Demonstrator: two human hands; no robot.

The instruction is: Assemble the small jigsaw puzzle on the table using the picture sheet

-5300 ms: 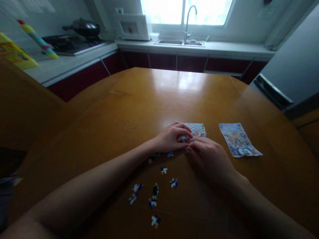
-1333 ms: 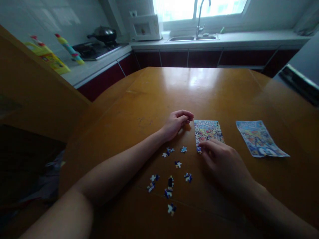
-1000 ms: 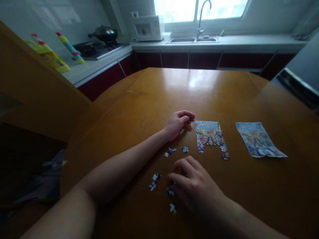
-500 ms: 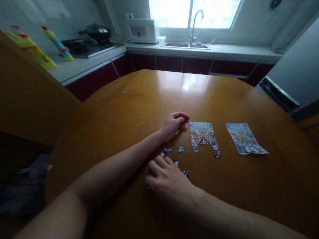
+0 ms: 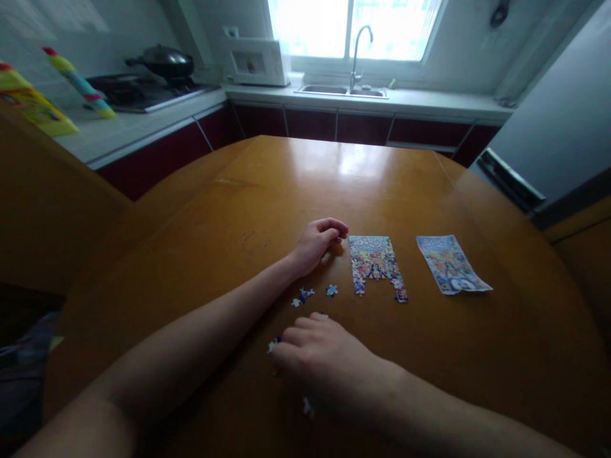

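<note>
A partly assembled jigsaw puzzle (image 5: 375,254) lies flat, with a notch open along its near edge. My left hand (image 5: 317,242) rests at its upper left corner, fingers loosely curled together and seemingly holding nothing. Closer to me, my right hand (image 5: 315,346) is bent down over the table among loose puzzle pieces, fingers closed and their tips hidden. A white and dark blue puzzle piece (image 5: 272,346) shows beside its thumb. A small cluster of puzzle pieces (image 5: 302,297) and a single light blue puzzle piece (image 5: 332,290) lie between the hands. Another puzzle piece (image 5: 308,407) shows below my right hand.
A creased picture sheet (image 5: 451,264) lies right of the puzzle on the wooden table (image 5: 267,191). Beyond the table are a counter with a sink (image 5: 324,90), a microwave (image 5: 258,62), a stove with a lidded pan (image 5: 162,62), and yellow bottles (image 5: 33,105) at the left.
The view has turned slightly, shifting the scene leftward. My right hand has moved slightly relative to the loose pieces, uncovering one below it. My left hand stays by the puzzle's corner.
</note>
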